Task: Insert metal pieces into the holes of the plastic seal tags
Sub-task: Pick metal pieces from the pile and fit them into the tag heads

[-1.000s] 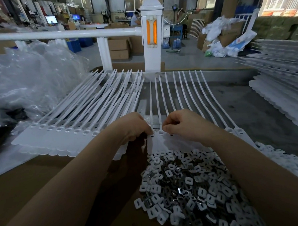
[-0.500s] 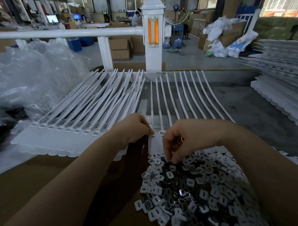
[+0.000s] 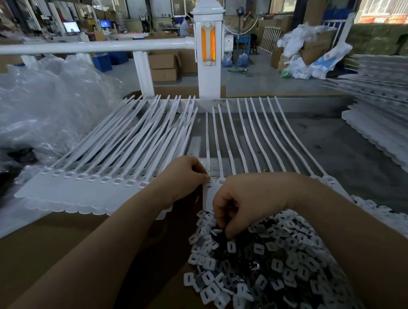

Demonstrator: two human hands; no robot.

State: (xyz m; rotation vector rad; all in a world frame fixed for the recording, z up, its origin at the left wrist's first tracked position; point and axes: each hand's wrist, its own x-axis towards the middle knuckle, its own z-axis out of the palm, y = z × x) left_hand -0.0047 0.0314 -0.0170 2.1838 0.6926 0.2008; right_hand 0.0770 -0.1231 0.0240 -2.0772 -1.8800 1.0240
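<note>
Left hand (image 3: 183,178) fingers pinch the tag strip (image 3: 210,188); right hand (image 3: 241,199) fingertips curl, picking among the inserts (image 3: 259,256) beneath.

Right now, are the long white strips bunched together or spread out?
Spread out. The white strips on the right fan apart over the grey table, with gaps showing between them.

Seal tags fanned across the bench, metal pieces heaped at the near edge

A strip of seal tags (image 3: 102,181) lies left on the bench (image 3: 337,145), another strip (image 3: 255,138) just right of it; the heap of metal pieces (image 3: 267,263) sits before them, plastic bags (image 3: 41,106) at the left edge, stacked tags (image 3: 382,115) right.
</note>
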